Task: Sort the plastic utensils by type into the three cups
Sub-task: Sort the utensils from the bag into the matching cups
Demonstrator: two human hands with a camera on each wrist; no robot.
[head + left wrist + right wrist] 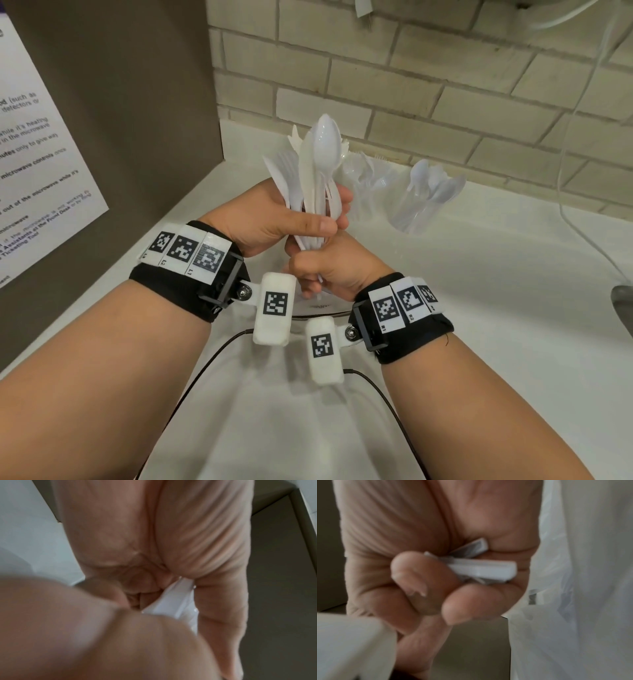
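A bundle of white plastic utensils (313, 178) stands upright above the counter, a spoon (325, 140) facing me on top, forks and knives behind it. My left hand (322, 219) grips the bundle round its middle. Just below, my right hand (308, 274) is curled round the handle ends (481, 569). The left wrist view shows the white handles (178, 601) against my palm. Two clear cups stand behind on the right: one (368, 185) holds forks, the other (421, 205) holds spoons. A third cup does not show.
A brown panel with a paper notice (34, 137) walls off the left. A brick wall (445, 85) runs behind the white counter (496, 274). A white cable (582, 226) and a grey object (623, 308) lie at the right. A translucent plastic bag (573, 574) hangs beside my right hand.
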